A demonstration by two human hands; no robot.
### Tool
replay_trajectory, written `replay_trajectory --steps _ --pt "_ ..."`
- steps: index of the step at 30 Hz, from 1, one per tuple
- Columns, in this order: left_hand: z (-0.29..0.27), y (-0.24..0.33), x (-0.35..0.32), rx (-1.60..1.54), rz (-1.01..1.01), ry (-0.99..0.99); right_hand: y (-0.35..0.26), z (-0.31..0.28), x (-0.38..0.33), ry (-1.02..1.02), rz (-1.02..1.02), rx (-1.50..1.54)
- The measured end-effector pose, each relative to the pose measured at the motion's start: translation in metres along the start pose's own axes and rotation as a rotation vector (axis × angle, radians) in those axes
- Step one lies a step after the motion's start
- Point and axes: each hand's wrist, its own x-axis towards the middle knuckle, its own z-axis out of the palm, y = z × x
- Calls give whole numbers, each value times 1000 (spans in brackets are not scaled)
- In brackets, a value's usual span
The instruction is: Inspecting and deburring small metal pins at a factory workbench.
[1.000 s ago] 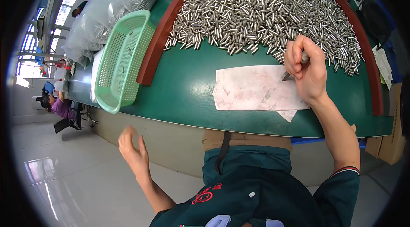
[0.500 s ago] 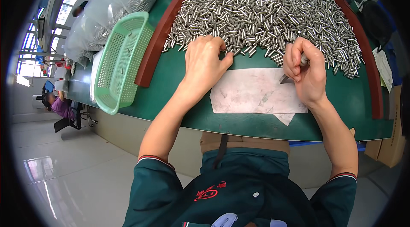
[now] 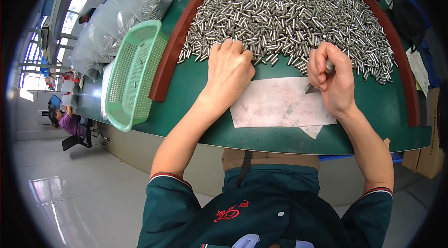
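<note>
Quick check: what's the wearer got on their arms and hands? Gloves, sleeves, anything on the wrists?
Both hands are bare: left hand, right hand. No gloves, rings, watch or wristbands visible. Forearms are uncovered. Short dark green sleeves end above the elbow, each with a cuff trimmed in red and white stripes. The shirt chest carries a red embroidered marking.

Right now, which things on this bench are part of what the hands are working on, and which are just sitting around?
In use:
- heap of small metal pins, left hand resting on its near edge
- small metal tool in the right hand
- grey sheet under the hands

Lying about:
- green plastic basket
- clear bags of parts
- cardboard box
</note>
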Motion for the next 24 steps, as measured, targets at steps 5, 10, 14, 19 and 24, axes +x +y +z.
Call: replay_trajectory --steps 5,10,14,19,24 --pt "1 -5 3 -101 -26 6 0 -1 0 -26 26 17" --pt "7 -11 1 -611 -39 187 -1 -1 2 13 25 28" --pt "15 -12 -2 -852 -107 212 -1 0 2 -24 39 30" --pt "21 -9 -4 -1241 -287 155 -2 -1 1 21 40 50" --pt "17 -13 -4 -1534 -413 105 -1 -1 1 -18 63 70"
